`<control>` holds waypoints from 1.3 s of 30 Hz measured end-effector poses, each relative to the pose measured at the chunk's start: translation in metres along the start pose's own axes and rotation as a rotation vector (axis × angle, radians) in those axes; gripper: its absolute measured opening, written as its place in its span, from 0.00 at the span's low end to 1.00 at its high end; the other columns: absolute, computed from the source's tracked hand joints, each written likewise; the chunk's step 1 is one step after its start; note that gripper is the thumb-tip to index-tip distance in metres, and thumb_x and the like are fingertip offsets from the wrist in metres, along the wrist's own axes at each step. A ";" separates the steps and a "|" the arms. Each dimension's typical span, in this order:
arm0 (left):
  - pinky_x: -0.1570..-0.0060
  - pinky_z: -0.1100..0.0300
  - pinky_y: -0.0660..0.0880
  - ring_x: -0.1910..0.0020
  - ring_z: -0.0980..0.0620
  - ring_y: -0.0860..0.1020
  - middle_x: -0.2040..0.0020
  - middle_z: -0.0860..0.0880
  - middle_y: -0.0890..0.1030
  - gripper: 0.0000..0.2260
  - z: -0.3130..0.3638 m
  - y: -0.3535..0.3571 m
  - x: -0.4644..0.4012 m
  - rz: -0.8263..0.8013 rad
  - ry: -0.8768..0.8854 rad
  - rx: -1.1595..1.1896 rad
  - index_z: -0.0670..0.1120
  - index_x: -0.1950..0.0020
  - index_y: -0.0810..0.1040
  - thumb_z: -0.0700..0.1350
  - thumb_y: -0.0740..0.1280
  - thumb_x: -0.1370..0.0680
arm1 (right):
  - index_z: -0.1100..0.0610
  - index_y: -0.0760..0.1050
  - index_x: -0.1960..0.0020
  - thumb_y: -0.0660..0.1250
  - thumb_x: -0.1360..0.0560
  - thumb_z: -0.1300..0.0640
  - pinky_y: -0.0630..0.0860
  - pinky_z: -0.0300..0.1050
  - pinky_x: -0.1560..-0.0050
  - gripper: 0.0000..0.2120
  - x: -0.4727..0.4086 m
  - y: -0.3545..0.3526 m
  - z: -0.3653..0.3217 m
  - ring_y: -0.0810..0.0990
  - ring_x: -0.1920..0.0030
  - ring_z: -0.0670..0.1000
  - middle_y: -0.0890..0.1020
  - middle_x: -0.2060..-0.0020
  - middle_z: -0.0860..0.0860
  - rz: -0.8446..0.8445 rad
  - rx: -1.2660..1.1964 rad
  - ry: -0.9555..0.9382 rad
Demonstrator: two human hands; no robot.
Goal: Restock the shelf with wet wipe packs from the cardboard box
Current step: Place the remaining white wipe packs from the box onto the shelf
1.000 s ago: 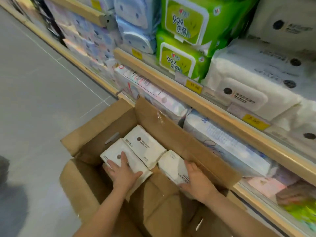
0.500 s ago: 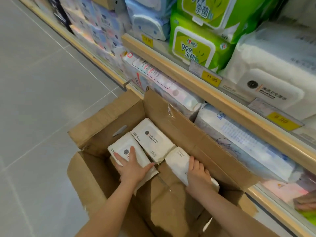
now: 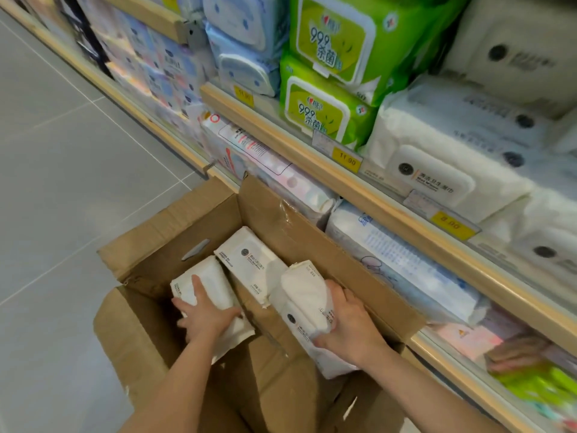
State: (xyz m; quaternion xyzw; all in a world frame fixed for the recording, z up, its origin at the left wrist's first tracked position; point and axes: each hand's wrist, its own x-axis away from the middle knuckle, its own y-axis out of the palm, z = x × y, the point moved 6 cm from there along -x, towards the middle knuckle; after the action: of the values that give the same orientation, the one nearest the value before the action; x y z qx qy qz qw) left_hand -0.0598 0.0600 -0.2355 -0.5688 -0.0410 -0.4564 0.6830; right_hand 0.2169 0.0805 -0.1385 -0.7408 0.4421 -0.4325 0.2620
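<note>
An open cardboard box point(image 3: 324, 254) stands on the floor against the shelf. Three white wet wipe packs are in it. My left hand point(image 3: 206, 314) grips the left pack point(image 3: 206, 279), fingers spread over its top and thumb round its side. My right hand point(image 3: 346, 323) holds the right pack point(image 3: 304, 304), tilted up on its edge, fingers behind it and thumb under its near end. A third pack point(image 3: 249, 260) lies untouched between them at the back. White packs of the same kind point(image 3: 437, 170) sit on the shelf point(image 3: 312, 157) above.
Green wipe packs point(image 3: 324, 110) and pale blue packs point(image 3: 246, 67) fill the shelf's left part, with yellow price tags point(image 3: 346, 159) on its lip. A lower shelf holds large plastic-wrapped packs point(image 3: 399, 260). Grey tiled floor point(image 3: 78, 182) lies to the left.
My right hand has lifted and tilted the right pack up from the box bottom. My left hand has tightened on the left pack. The view swung up toward the shelf.
</note>
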 end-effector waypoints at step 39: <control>0.32 0.48 0.60 0.29 0.46 0.61 0.26 0.47 0.58 0.42 0.237 -0.164 0.146 0.018 0.754 0.598 0.58 0.25 0.57 0.51 0.75 0.34 | 0.48 0.53 0.24 0.69 0.27 0.53 0.60 0.48 0.29 0.37 0.021 -0.383 -0.072 0.60 0.27 0.55 0.58 0.25 0.53 0.446 0.532 -0.019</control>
State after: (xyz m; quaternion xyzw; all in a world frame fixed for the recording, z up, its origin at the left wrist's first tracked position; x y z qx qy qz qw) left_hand 0.0241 0.1793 0.0526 -0.1425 0.0850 -0.5931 0.7878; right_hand 0.3232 0.2426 0.2001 -0.5357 0.4624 -0.4577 0.5382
